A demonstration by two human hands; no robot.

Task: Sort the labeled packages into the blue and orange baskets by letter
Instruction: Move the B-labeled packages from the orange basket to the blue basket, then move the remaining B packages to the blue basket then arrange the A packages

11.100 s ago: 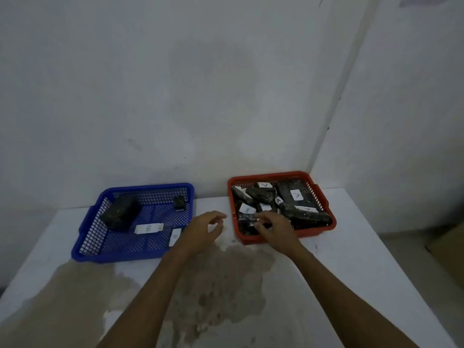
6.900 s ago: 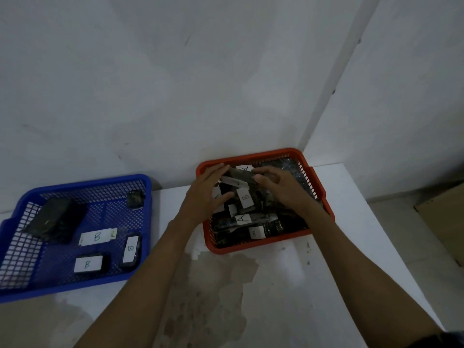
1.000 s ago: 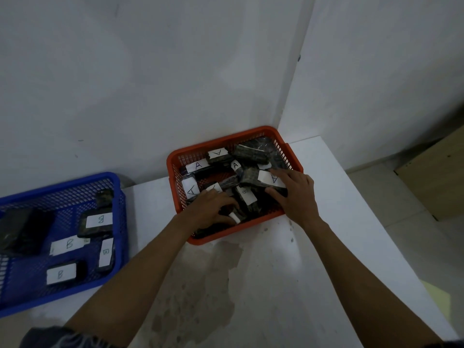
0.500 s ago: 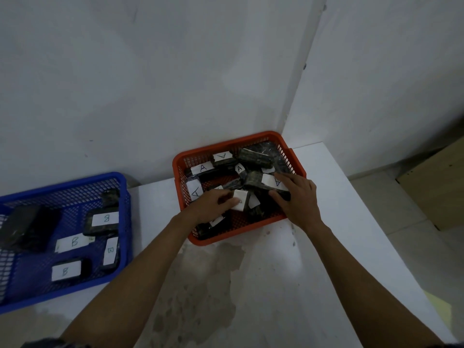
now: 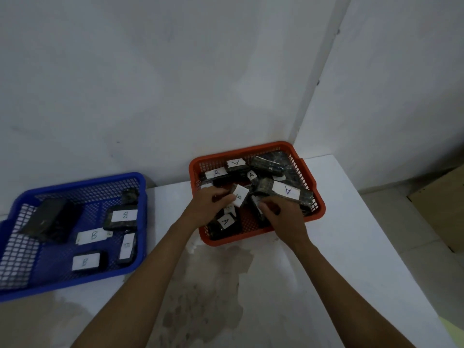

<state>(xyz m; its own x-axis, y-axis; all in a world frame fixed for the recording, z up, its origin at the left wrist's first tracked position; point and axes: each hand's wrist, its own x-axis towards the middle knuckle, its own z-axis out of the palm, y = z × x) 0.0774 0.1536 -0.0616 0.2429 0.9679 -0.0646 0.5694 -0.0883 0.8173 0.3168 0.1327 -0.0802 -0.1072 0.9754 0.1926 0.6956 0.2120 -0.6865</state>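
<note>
Head view: nearest, a stained white table [image 5: 339, 259]. Above the orange basket [image 5: 256, 238], left hand [image 5: 209, 205] pinches a package labelled B [image 5: 239, 195]; right hand [image 5: 282, 214] is curled among A packages, grip unclear. Left, the blue basket [image 5: 75, 285] holds B packages.

Both hands [image 5: 209, 205] forward, fingers [image 5: 266, 204] curled.

White paper labels read "B" on dark wrapped packages in the blue mesh plastic basket [image 5: 140, 179] at nine o'clock, "A" on most in the orange mesh plastic basket [image 5: 194, 169] at twelve.
</note>
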